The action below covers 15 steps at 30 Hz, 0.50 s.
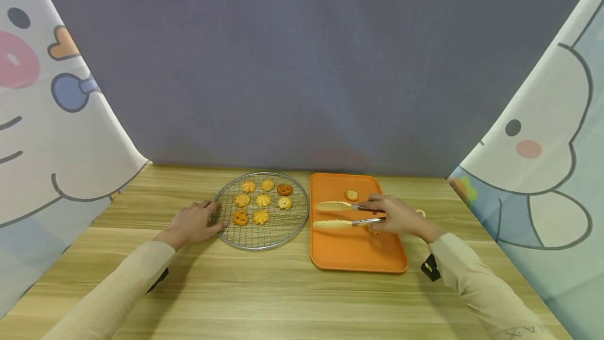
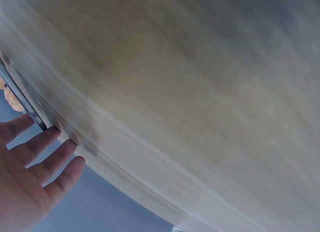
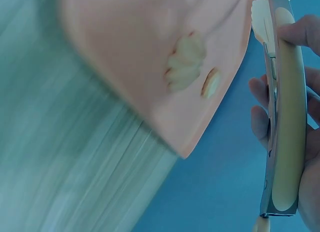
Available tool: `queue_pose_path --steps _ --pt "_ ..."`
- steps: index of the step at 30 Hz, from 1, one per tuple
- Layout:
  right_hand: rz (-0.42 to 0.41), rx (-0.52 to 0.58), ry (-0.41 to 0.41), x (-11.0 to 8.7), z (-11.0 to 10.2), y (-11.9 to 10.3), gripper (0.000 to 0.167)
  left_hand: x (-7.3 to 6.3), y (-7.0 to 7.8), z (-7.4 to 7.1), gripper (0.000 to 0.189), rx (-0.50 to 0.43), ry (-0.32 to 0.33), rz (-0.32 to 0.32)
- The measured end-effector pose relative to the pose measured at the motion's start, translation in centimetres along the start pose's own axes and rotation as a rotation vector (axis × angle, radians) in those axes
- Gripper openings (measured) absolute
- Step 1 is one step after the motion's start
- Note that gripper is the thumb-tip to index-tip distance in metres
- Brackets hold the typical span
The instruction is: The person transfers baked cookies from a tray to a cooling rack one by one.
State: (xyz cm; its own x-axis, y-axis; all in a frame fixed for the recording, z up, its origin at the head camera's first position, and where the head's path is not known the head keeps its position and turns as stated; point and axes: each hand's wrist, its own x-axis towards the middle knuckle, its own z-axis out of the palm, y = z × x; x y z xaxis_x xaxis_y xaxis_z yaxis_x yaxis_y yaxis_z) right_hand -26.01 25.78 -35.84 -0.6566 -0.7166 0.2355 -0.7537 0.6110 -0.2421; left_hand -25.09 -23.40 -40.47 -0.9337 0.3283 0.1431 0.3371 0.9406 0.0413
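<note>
My right hand (image 1: 398,215) grips a pair of tongs (image 1: 332,224) with cream tips over the orange tray (image 1: 351,258). The two tong arms stand apart, with nothing between the tips; the right wrist view shows their cream-inlaid handle (image 3: 289,117) in my fingers. On the tray lies a ring-shaped cookie (image 1: 351,195) near the far side, and another cookie (image 1: 371,230) partly hidden below the hand. My left hand (image 1: 194,223) rests at the left rim of a round wire rack (image 1: 278,235), its fingers (image 2: 57,162) spread and fairly straight. Several cookies (image 1: 262,201) sit on the rack.
Rack and tray stand side by side on a wood-grain table (image 1: 245,298), a narrow gap between them. Behind rises a grey fabric panel (image 1: 292,67). Cartoon-printed curtains (image 1: 533,182) close off both sides.
</note>
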Motion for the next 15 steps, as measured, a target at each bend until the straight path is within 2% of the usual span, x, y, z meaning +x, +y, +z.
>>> queue_pose_path --steps 5,12,15 --pt "-0.009 -0.004 0.022 -1.4 -0.4 0.8 0.048 0.0 0.0 -0.1 0.061 0.005 -0.002 -0.003" --pt "0.059 -0.018 0.041 -3.2 -1.3 1.4 0.049 -0.1 0.1 -0.2 0.062 0.008 0.003 0.004" --pt "0.054 -0.020 0.054 -3.9 -1.6 1.7 0.049 -0.2 0.2 -0.3 0.062 0.011 0.007 0.010"
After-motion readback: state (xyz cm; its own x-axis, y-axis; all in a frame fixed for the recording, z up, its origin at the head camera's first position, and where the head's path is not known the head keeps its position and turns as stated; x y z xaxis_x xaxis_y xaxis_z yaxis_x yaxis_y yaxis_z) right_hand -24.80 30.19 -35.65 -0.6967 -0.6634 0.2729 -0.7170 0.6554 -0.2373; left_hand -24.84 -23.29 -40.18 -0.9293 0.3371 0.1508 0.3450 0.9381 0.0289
